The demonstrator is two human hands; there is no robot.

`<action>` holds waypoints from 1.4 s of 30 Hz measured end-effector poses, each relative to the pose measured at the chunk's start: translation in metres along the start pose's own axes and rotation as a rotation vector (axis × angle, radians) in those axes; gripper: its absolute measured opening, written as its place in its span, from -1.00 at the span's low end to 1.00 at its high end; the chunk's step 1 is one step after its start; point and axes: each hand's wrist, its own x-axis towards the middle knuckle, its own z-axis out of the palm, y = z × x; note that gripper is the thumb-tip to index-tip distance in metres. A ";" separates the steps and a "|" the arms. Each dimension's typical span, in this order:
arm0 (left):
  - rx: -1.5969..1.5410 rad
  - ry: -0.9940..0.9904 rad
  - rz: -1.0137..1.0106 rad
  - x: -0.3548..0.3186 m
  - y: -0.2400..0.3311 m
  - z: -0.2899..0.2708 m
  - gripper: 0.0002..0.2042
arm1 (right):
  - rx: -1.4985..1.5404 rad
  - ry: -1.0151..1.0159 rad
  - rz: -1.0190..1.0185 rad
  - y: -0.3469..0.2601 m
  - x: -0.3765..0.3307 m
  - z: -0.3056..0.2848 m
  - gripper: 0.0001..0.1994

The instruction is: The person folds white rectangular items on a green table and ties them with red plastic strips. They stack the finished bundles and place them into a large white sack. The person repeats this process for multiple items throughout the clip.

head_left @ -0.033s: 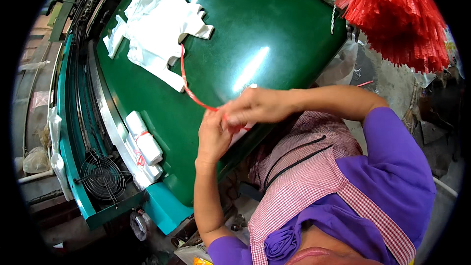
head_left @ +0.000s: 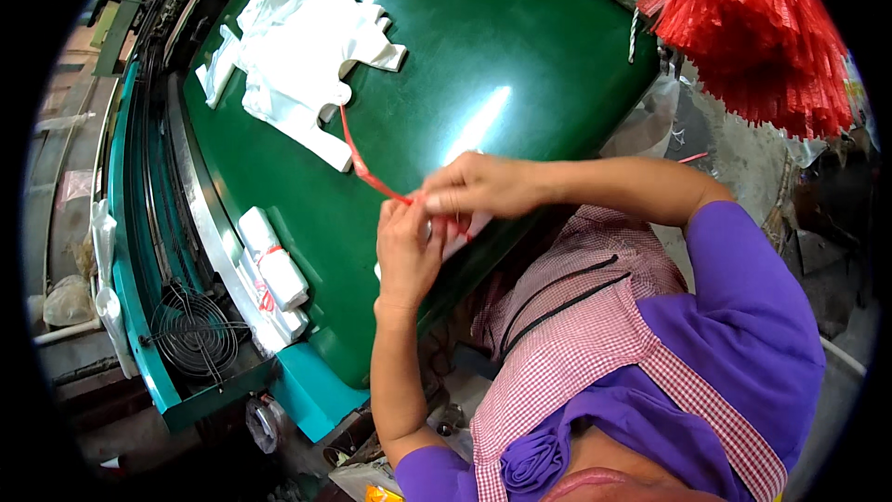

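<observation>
Close together near the front edge of the green tabletop point(head_left: 409, 121), my two hands work at a rolled bundle of white plastic bags point(head_left: 455, 240), mostly hidden beneath them. My left hand point(head_left: 409, 251) is closed around the bundle. My right hand point(head_left: 478, 188) pinches a red plastic strip point(head_left: 364, 177) against it, with its fingers slightly blurred. One end of the strip runs away to a spread stack of white plastic bags point(head_left: 297, 51) lying flat farther back. Red also shows around the bundle below my fingers.
Two rolled white bundles point(head_left: 271, 260) with red ties lie at the table's left edge. A teal machine rail point(head_left: 139, 260) with a round wire fan guard point(head_left: 197, 330) runs along the left. A thick bunch of red plastic strips point(head_left: 753, 37) hangs at the upper right.
My right hand has lifted slightly, and my left hand has shifted a little to the right. The red strip now runs straighter, and more of the bundle shows beneath my hands.
</observation>
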 end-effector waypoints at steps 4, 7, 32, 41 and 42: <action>-0.901 0.177 -0.431 -0.026 -0.016 0.017 -0.73 | -0.762 -0.056 -0.246 0.023 0.009 -0.009 -0.79; -0.940 0.172 -0.498 -0.025 -0.017 0.017 -0.85 | -1.356 -0.023 -0.554 0.030 -0.002 0.007 -0.92; -0.372 0.199 -0.424 -0.038 -0.070 -0.018 -0.82 | -1.253 -0.260 -0.642 0.028 -0.007 0.036 -0.83; -0.288 1.030 -0.283 -0.083 -0.089 -0.035 -0.75 | -1.208 0.168 -0.310 0.021 0.131 0.036 -0.56; -0.138 0.873 -0.212 -0.079 -0.088 -0.041 -0.73 | -1.122 0.159 -0.258 0.022 0.154 0.036 -0.52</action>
